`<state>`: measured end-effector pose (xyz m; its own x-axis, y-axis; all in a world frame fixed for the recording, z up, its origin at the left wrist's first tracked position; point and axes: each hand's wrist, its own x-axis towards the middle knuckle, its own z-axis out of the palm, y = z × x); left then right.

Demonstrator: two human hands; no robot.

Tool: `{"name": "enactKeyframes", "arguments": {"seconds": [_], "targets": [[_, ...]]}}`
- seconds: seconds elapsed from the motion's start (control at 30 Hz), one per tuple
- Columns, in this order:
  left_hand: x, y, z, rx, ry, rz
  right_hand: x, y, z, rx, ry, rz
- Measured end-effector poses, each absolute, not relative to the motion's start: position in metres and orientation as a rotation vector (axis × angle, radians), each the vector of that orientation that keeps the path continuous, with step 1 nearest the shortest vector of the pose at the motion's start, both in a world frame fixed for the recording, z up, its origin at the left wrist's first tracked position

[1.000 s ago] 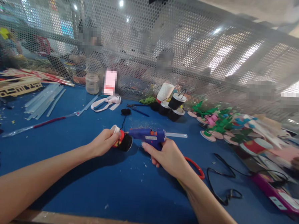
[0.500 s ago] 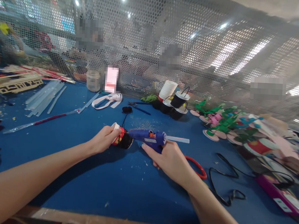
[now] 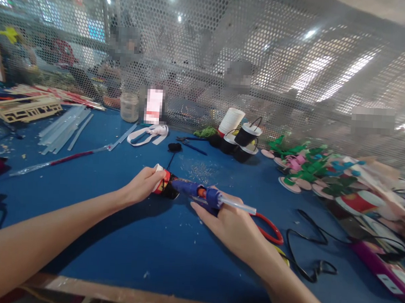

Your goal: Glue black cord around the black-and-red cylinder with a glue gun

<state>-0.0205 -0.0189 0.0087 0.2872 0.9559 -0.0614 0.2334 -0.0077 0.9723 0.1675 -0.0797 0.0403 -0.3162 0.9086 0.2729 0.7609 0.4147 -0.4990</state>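
My left hand [image 3: 144, 183] is closed on a small paper cup [image 3: 162, 183] lying on its side, its white rim towards the hand, with red patterning and black yarn wrapped around the far part. From the cup a black strand runs up to a small ball of black yarn [image 3: 174, 147]. My right hand [image 3: 231, 216] grips a blue hot glue gun [image 3: 190, 188], a clear glue stick [image 3: 238, 205] poking out of its back. The gun's nozzle is at the black-wrapped side of the cup; whether they touch I cannot tell.
Pliers [image 3: 192, 144], white ribbon [image 3: 149, 134] and loose glue sticks [image 3: 63, 128] lie towards the back. Black-wrapped cups [image 3: 247, 135] stand by a stack of white cups [image 3: 231, 120]. Green and pink craft pieces [image 3: 300, 163], a black cord [image 3: 290, 246] and a purple power strip [image 3: 379, 267] are on the right.
The glue gun's rear end has dropped and swung nearer me, so the gun now slants up towards the cup. My left hand keeps its hold on the cup. The view has shifted slightly.
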Motion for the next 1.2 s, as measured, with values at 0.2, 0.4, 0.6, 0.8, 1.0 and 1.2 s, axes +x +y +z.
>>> {"name": "enactKeyframes", "arguments": {"seconds": [0.2, 0.4, 0.6, 0.8, 1.0, 1.2], "targets": [[-0.0197, -0.0196, 0.0105, 1.445, 1.157, 0.839, 0.1663, -0.0836, 0.0403, -1.413, -2.194, 0.339], [-0.0176, -0.0198, 0.0119, 1.409, 1.183, 0.828, 0.1628, -0.0849, 0.0418, -1.428, -2.252, 0.304], [-0.0177, -0.0195, 0.0112, 1.398, 1.179, 0.821, 0.1639, -0.0862, 0.0423, -1.429, -2.296, 0.281], [-0.0174, -0.0206, 0.0124, 1.382, 1.194, 0.823, 0.1631, -0.0878, 0.0416, -1.422, -2.299, 0.285], [-0.016, -0.0202, 0.0136, 1.355, 1.207, 0.829, 0.1638, -0.0893, 0.0398, -1.43, -2.286, 0.313], [-0.017, -0.0189, 0.0104, 1.372, 1.178, 0.831, 0.1649, -0.0857, 0.04, -1.387, -2.253, 0.298]]}}
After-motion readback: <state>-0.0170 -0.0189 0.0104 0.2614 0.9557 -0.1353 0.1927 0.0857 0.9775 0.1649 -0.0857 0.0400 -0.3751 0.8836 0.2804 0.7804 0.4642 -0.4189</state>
